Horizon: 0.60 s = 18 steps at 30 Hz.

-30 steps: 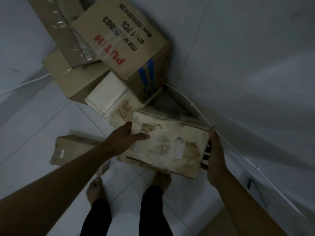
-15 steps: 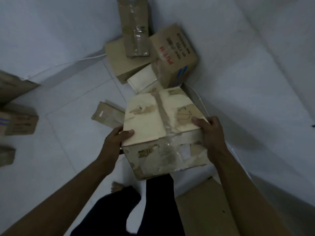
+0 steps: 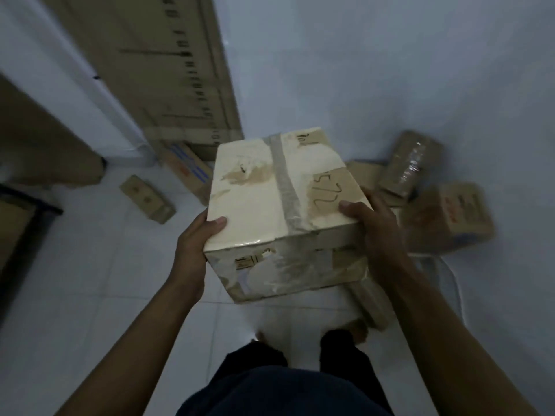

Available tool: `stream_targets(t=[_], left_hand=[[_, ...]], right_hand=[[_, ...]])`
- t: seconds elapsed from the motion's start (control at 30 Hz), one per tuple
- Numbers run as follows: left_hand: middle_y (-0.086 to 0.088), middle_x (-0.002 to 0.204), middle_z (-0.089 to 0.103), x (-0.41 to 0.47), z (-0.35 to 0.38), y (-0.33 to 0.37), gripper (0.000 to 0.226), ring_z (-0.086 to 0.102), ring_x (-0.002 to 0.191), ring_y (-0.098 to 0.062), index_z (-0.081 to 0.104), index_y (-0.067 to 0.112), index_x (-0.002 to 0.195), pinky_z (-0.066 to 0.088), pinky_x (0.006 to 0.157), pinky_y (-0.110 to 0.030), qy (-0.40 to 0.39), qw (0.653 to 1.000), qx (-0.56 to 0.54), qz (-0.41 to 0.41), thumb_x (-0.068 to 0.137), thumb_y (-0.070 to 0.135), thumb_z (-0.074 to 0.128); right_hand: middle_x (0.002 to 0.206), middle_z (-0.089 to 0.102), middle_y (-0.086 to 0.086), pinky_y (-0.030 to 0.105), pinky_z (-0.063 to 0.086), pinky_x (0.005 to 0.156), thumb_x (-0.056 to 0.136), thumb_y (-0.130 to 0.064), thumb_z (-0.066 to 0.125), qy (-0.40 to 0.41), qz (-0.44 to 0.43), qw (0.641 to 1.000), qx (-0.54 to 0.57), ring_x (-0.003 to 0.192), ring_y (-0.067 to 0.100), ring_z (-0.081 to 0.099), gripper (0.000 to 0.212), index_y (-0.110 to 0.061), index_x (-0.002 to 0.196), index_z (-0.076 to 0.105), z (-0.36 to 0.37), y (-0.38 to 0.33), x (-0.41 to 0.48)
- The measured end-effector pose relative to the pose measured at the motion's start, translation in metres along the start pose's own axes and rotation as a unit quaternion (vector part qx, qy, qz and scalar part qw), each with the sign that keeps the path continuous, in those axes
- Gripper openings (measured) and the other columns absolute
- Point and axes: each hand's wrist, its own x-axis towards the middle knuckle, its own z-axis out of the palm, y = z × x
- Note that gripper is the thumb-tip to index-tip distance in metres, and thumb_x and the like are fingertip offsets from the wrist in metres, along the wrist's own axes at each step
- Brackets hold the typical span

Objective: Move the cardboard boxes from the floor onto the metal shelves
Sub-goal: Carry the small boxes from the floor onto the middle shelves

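Note:
I hold a worn, pale cardboard box (image 3: 270, 205) with a tape strip across its top in the air in front of my body. My left hand (image 3: 195, 247) grips its left near corner, thumb on the top face. My right hand (image 3: 372, 226) grips its right side, thumb over the top edge next to handwritten marks. Several more cardboard boxes (image 3: 444, 217) lie in a pile on the floor at the right, against the wall. A small flat box (image 3: 147, 198) lies on the tiles at the left. No metal shelf is clearly visible.
A tall flat carton (image 3: 168, 70) leans on the white wall at the back. Another box (image 3: 187, 169) lies at its foot. Large brown cartons (image 3: 45, 145) and a dark frame (image 3: 30, 205) stand at the left. White floor tiles (image 3: 90, 280) spread below; my feet stand under the box.
The box has come up from the floor pile and is now carried higher. My view has swung left, so the pile now lies at the right.

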Motion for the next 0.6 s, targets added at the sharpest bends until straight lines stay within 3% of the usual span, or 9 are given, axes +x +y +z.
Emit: stream_targets(t=[0.17,0.33,0.5,0.6], left_hand=[[-0.002,0.12,0.073,-0.042,-0.11,0.056,0.044,0.072,0.102,-0.021,0.068,0.02,0.124,0.058,0.072,-0.025,0.092,0.989,-0.059,0.096,0.081,0.027,0.062],[0.001,0.124,0.071,-0.076,-0.188,0.097,0.054,0.07,0.108,-0.022,0.062,0.021,0.134,0.057,0.079,-0.029,0.177,0.965,-0.089,0.172,0.08,0.029,0.061],[0.002,0.108,0.077,-0.094,-0.248,0.147,0.04,0.074,0.09,-0.016,0.07,0.022,0.117,0.056,0.064,-0.021,0.27,0.928,-0.1,0.236,0.078,0.027,0.063],[0.002,0.112,0.076,-0.102,-0.282,0.179,0.039,0.074,0.091,-0.016,0.072,0.026,0.116,0.056,0.064,-0.023,0.299,0.913,-0.077,0.268,0.079,0.03,0.063]], right_hand=[[0.113,0.072,-0.006,0.016,0.052,0.062,0.068,-0.035,0.069,-0.123,-0.048,0.991,-0.004,0.088,0.003,0.07,0.049,-0.026,0.117,0.064,0.128,-0.033,-0.026],[0.111,0.074,-0.004,0.024,0.055,0.073,0.067,-0.032,0.07,-0.214,-0.096,0.972,-0.009,0.099,0.016,0.07,0.051,-0.022,0.118,0.066,0.234,-0.066,-0.039],[0.112,0.075,0.003,0.046,0.056,0.092,0.069,-0.03,0.073,-0.3,-0.124,0.946,0.015,0.106,0.026,0.07,0.05,-0.019,0.118,0.068,0.335,-0.096,-0.039],[0.11,0.076,0.004,0.044,0.056,0.086,0.063,-0.033,0.076,-0.364,-0.135,0.92,0.05,0.102,0.026,0.071,0.056,-0.017,0.117,0.068,0.393,-0.112,-0.039]])
